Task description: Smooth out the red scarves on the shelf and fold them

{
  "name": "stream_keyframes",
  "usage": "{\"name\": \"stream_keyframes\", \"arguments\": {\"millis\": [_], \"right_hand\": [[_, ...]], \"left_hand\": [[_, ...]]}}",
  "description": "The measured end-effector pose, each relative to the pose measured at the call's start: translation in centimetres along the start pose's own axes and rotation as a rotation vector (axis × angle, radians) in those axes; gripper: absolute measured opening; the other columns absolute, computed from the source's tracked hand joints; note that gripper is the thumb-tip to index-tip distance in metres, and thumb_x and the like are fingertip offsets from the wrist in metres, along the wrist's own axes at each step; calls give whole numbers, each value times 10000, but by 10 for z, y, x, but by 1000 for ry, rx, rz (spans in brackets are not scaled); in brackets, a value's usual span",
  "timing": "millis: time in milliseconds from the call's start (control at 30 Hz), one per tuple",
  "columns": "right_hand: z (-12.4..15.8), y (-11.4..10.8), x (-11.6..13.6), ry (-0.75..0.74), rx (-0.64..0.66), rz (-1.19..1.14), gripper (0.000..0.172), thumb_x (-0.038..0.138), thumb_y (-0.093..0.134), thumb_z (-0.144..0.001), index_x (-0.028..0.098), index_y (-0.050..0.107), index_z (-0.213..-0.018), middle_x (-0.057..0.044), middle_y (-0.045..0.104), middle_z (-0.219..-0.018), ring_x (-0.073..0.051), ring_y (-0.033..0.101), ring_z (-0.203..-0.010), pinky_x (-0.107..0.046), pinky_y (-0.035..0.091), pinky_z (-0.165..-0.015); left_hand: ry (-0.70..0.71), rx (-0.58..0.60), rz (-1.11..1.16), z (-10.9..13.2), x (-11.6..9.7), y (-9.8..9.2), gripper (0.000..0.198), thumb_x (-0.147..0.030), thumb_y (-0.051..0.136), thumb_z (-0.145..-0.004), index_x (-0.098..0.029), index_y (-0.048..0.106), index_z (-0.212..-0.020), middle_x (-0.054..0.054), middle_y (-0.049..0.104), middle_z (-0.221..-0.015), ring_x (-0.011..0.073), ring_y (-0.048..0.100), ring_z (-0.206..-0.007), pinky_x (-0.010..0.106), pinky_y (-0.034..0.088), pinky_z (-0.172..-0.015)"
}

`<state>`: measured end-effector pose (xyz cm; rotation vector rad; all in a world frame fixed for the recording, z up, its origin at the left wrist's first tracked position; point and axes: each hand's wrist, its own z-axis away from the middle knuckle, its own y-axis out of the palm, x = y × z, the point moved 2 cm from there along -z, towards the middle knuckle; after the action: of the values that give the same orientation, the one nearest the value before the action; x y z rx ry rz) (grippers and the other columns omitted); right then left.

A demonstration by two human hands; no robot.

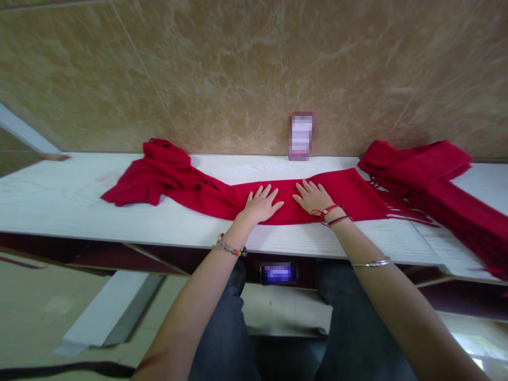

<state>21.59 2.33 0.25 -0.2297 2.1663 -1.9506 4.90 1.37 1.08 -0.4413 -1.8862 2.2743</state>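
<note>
A person seated at a narrow white bench [79,206] spreads both hands, palms down, on a red fringed scarf [349,193]. The left hand [262,205] lies beside the gathered stretch of cloth, a multicolored beaded bracelet [232,248] at the wrist; the right hand [313,199] rests just apart from it on the flat part, below red and dark cord bracelets [331,212] and a silver bangle [373,262]. Each grip is wide, fingers fanned and closed around nothing. The scarf runs along the bench, bunched and rumpled at the far left, smooth beneath the right hand, its fringe reaching a heap of folded red cloth [420,164] at the right. Behind, a small pixelated rectangle [301,136] stands near a marbled brown wall [222,63]. Below the bench's front edge, a second blurred device [279,273] shows between dark-trousered legs [357,317].
</note>
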Motion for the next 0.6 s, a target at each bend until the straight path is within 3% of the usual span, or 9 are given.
{"name": "stream_keyframes", "arguments": {"millis": [200, 300, 400, 500, 600], "right_hand": [[2, 5, -5, -46, -73, 4, 520, 375, 298, -919, 83, 420, -1331, -196, 390, -1395, -315, 374, -1267, -506, 307, -1003], [2, -1, -4, -45, -153, -52, 476, 342, 332, -909, 95, 467, -1294, -175, 433, -1371, -302, 372, -1271, -506, 291, -1023], [7, -10, 9, -181, -227, -143, 486, 351, 366, -901, 101, 454, -1308, -155, 393, -1405, -279, 300, -1319, -461, 278, -1053], [16, -11, 30, -383, -160, -196, 527, 398, 385, -896, 133, 405, -1352, -127, 373, -1424, -257, 278, -1333, -432, 293, -1054], [22, -4, 44, -461, -50, -181, 522, 430, 375, -901, 175, 404, -1356, -117, 372, -1426, -258, 311, -1318, -470, 274, -1053]], "left_hand": [[-134, -94, -43, 20, 12, 1, 618, -540, 257, -905, -199, 270, -1420, 110, 173, -1502, 334, 140, -1367, 518, 164, -1081], [-110, -210, -99, 31, 15, -4, 581, -490, 352, -899, -179, 337, -1391, 139, 225, -1484, 353, 163, -1357, 514, 220, -1063], [-72, -380, -141, 40, 20, -17, 466, -331, 420, -895, -149, 428, -1323, 161, 388, -1381, 318, 339, -1282, 435, 361, -991], [-65, -455, -170, 46, 31, -26, 350, -142, 397, -861, -131, 539, -1181, 147, 513, -1191, 250, 534, -1066, 342, 452, -860], [-24, -417, -180, 49, 51, -28, 395, 0, 360, -789, -161, 569, -1082, 98, 558, -1083, 208, 577, -957, 308, 463, -801]]}}
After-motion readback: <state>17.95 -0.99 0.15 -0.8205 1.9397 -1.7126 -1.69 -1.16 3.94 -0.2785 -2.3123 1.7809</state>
